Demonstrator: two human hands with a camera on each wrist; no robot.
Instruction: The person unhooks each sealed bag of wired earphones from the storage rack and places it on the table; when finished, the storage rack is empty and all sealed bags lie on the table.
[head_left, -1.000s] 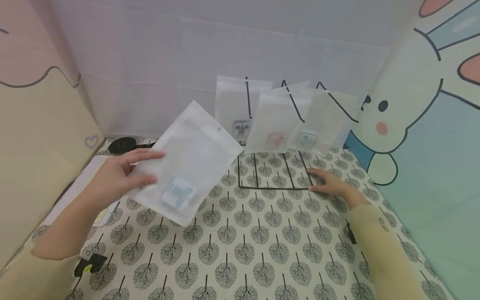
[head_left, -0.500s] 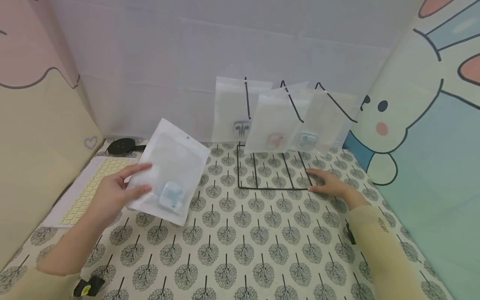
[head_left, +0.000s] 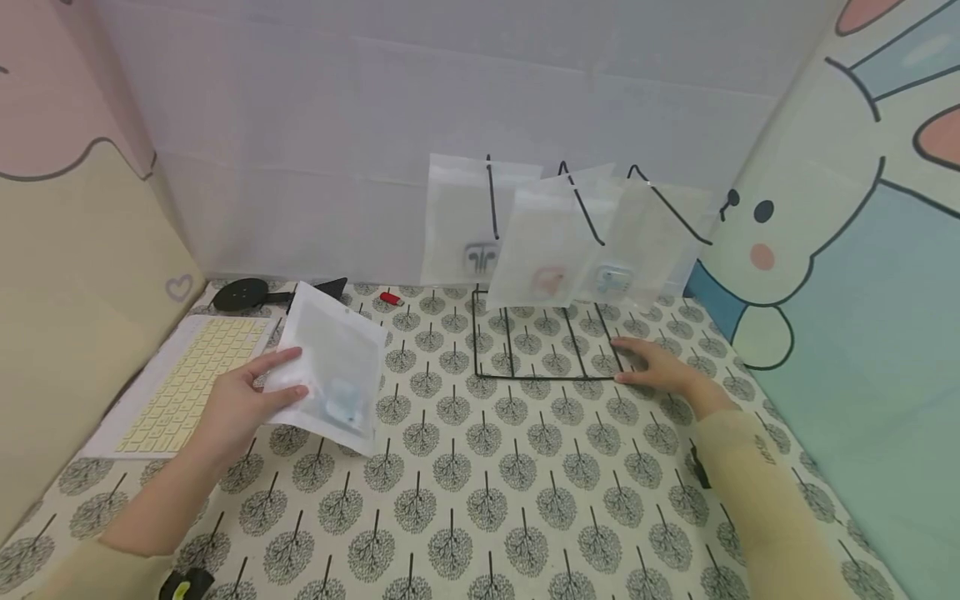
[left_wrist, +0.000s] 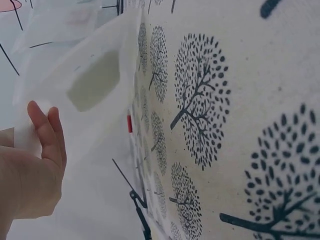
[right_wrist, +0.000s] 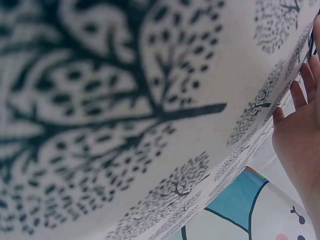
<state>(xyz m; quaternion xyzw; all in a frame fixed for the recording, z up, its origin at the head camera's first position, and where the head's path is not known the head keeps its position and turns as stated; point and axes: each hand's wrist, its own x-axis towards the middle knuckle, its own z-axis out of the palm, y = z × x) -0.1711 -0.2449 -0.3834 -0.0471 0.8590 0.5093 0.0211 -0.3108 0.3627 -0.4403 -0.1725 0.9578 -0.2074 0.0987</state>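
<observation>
A translucent white zip bag [head_left: 330,358], with a pale square item and a light-blue shape showing through it, tilts in my left hand [head_left: 243,400]. The thumb and fingers pinch its left edge, and the left wrist view shows the bag [left_wrist: 92,85] spreading beyond the fingers. My right hand [head_left: 656,367] rests at the right front corner of a black wire rack [head_left: 540,377], fingertips touching its base wire. Similar bags hang from the rack's hooks: one with dark earphones [head_left: 480,258], one with a red item [head_left: 551,279], one with a blue item [head_left: 613,282].
A white keyboard [head_left: 191,383] with cream keys lies at the left. Behind it are a round black object [head_left: 242,295] and a black wedge-shaped piece [head_left: 330,288]. A red USB stick [head_left: 390,298] lies near the back wall. Tree-print cloth [head_left: 450,500] covers the table; printed panels flank it.
My left hand has lowered the bag and carried it left, away from the rack, tilting it flatter. The red stick and black wedge have come into sight. My right hand has stayed put.
</observation>
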